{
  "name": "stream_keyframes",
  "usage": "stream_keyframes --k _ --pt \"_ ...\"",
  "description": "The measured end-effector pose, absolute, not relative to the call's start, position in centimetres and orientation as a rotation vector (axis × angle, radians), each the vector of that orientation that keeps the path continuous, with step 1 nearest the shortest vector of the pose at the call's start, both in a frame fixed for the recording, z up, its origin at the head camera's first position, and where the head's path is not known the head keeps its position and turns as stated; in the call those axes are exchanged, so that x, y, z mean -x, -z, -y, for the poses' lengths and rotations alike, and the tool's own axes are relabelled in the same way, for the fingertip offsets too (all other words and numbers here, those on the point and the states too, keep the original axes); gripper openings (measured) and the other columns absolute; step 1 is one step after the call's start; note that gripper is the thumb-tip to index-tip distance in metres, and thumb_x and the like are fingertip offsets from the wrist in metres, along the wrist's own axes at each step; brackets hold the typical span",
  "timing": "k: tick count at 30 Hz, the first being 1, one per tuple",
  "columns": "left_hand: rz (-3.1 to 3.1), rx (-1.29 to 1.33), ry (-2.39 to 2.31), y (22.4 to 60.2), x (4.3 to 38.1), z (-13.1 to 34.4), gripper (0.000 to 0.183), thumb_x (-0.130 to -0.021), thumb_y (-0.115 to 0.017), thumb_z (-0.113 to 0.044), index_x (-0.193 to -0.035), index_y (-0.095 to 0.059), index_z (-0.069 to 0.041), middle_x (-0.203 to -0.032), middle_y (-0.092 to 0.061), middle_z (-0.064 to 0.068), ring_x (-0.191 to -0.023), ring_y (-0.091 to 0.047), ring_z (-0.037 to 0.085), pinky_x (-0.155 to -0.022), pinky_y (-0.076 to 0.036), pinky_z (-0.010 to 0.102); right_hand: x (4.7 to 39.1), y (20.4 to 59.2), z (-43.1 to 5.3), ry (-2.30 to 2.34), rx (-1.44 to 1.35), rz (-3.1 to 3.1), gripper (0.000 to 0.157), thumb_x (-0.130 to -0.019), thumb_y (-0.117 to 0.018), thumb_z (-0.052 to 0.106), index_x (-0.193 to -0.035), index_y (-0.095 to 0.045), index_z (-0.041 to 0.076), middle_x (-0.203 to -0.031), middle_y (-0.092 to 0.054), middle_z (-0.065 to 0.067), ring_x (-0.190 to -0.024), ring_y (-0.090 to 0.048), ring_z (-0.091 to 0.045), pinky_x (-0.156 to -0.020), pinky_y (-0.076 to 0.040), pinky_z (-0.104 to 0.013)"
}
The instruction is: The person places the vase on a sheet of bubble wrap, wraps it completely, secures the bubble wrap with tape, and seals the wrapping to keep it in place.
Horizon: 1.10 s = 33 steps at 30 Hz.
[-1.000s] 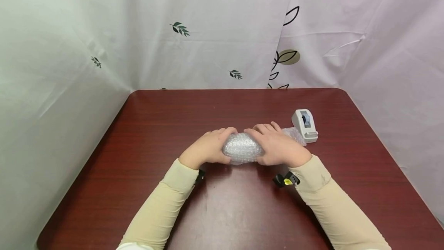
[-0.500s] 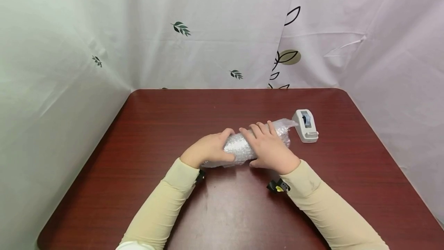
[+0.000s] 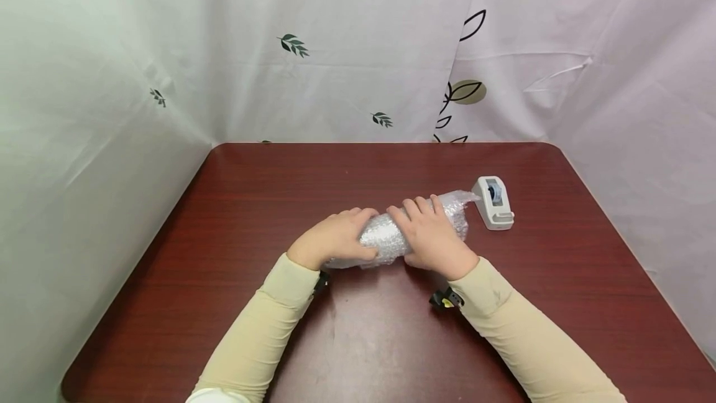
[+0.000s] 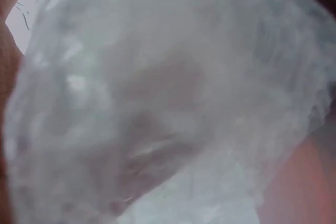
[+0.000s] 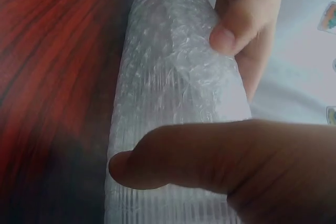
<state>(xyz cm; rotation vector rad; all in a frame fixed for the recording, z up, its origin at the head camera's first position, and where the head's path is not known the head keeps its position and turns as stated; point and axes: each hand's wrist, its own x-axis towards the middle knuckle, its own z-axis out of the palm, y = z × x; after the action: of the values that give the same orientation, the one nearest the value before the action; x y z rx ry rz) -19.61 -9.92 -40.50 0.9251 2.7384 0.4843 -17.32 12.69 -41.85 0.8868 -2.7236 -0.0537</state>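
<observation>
Both left hand point(image 3: 334, 239) and right hand point(image 3: 435, 240): fingers clamped round bubble-wrap roll point(image 3: 386, 238); rolling seemingly done, flared end likely unsealed; tape dispenser point(image 3: 495, 210) toward desk point(image 3: 279, 182)'s far right corner.

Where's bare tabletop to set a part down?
Free: table between its left edge and the left grip; the strip behind the bubble-wrapped bundle, to the back edge; right of the tape dispenser; between the sleeves. Crowded: from the left grip across bundle and right grip to the dispenser.
</observation>
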Motion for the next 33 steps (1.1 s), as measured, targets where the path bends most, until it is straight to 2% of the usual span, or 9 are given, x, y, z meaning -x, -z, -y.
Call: stream_keyframes --k 7,11,14,21,24,26,29,31,33 --pt "-2.72 -0.852 -0.403 40.0 18.9 10.3 0.09 -0.075 -0.08 -0.04 -0.154 -0.039 -0.025 -0.127 -0.057 0.003 -0.106 -0.056 0.021 -0.089 -0.047 0.04 17.6 41.8 -12.8 0.025 -0.893 2.732 0.091 -0.053 -0.089 0.036 -0.133 -0.054 0.011 -0.119 -0.056 -0.015 -0.113 -0.053 -0.039 -0.102 -0.036 -0.062" --pt "-2.716 -0.791 -0.405 39.7 18.8 10.4 0.093 -0.075 -0.081 -0.039 -0.156 -0.037 -0.027 -0.144 -0.049 0.012 -0.124 -0.052 0.031 -0.094 -0.047 0.045 17.7 41.6 -12.9 0.002 -0.893 2.718 0.09 -0.051 -0.089 0.037 -0.131 -0.056 0.011 -0.115 -0.057 -0.015 -0.11 -0.055 -0.039 -0.1 -0.037 -0.061" --pt "-2.706 -0.772 -0.408 39.7 18.8 10.5 0.093 -0.075 -0.082 -0.036 -0.157 -0.037 -0.028 -0.15 -0.044 0.015 -0.132 -0.047 0.034 -0.097 -0.046 0.047 17.8 41.5 -13.1 -0.018 -0.892 2.717 0.088 -0.05 -0.088 0.038 -0.128 -0.057 0.011 -0.112 -0.058 -0.014 -0.107 -0.056 -0.038 -0.098 -0.039 -0.06" --pt "-2.737 -0.86 -0.359 39.6 19.0 10.5 0.091 -0.075 -0.083 -0.033 -0.155 -0.04 -0.023 -0.128 -0.053 0.006 -0.11 -0.053 0.025 -0.098 -0.044 0.045 18.5 41.1 -13.4 -0.034 -0.911 2.771 0.088 -0.051 -0.087 0.041 -0.129 -0.059 0.013 -0.11 -0.06 -0.012 -0.104 -0.057 -0.036 -0.095 -0.04 -0.056" --pt "-2.756 -0.875 -0.365 39.7 19.2 10.6 0.091 -0.075 -0.082 -0.033 -0.155 -0.04 -0.021 -0.129 -0.054 0.004 -0.113 -0.053 0.025 -0.101 -0.042 0.046 18.9 40.9 -13.4 -0.034 -0.929 2.801 0.092 -0.052 -0.088 0.043 -0.133 -0.057 0.011 -0.113 -0.061 -0.013 -0.107 -0.057 -0.037 -0.098 -0.039 -0.058" --pt "-2.756 -0.866 -0.416 39.8 19.4 10.7 0.092 -0.076 -0.082 -0.031 -0.156 -0.038 -0.021 -0.134 -0.054 0.005 -0.115 -0.054 0.026 -0.1 -0.043 0.045 19.3 40.8 -13.4 -0.05 -0.929 2.822 0.096 -0.054 -0.088 0.043 -0.138 -0.055 0.012 -0.119 -0.061 -0.012 -0.113 -0.055 -0.037 -0.105 -0.034 -0.06" --pt "-2.763 -0.857 -0.479 39.9 19.8 10.9 0.091 -0.079 -0.082 -0.028 -0.157 -0.035 -0.021 -0.14 -0.055 0.007 -0.118 -0.056 0.027 -0.1 -0.045 0.044 19.8 40.9 -13.5 -0.075 -0.905 2.833 0.102 -0.056 -0.089 0.044 -0.145 -0.05 0.012 -0.13 -0.059 -0.012 -0.129 -0.046 -0.039 -0.115 -0.018 -0.063" --pt "-2.764 -0.87 -0.505 40.0 20.1 11.0 0.088 -0.082 -0.081 -0.026 -0.157 -0.035 -0.02 -0.142 -0.054 0.009 -0.12 -0.056 0.028 -0.1 -0.046 0.044 19.9 41.1 -13.6 -0.096 -0.863 2.837 0.103 -0.058 -0.089 0.043 -0.147 -0.048 0.013 -0.137 -0.055 -0.013 -0.139 -0.036 -0.042 -0.117 -0.008 -0.064" --pt "-2.765 -0.888 -0.511 40.2 20.4 11.2 0.084 -0.086 -0.078 -0.027 -0.157 -0.035 -0.017 -0.144 -0.054 0.011 -0.123 -0.055 0.03 -0.102 -0.045 0.044 19.9 41.2 -13.8 -0.104 -0.806 2.833 0.102 -0.06 -0.089 0.043 -0.148 -0.047 0.012 -0.142 -0.051 -0.016 -0.144 -0.028 -0.045 -0.117 -0.005 -0.066"
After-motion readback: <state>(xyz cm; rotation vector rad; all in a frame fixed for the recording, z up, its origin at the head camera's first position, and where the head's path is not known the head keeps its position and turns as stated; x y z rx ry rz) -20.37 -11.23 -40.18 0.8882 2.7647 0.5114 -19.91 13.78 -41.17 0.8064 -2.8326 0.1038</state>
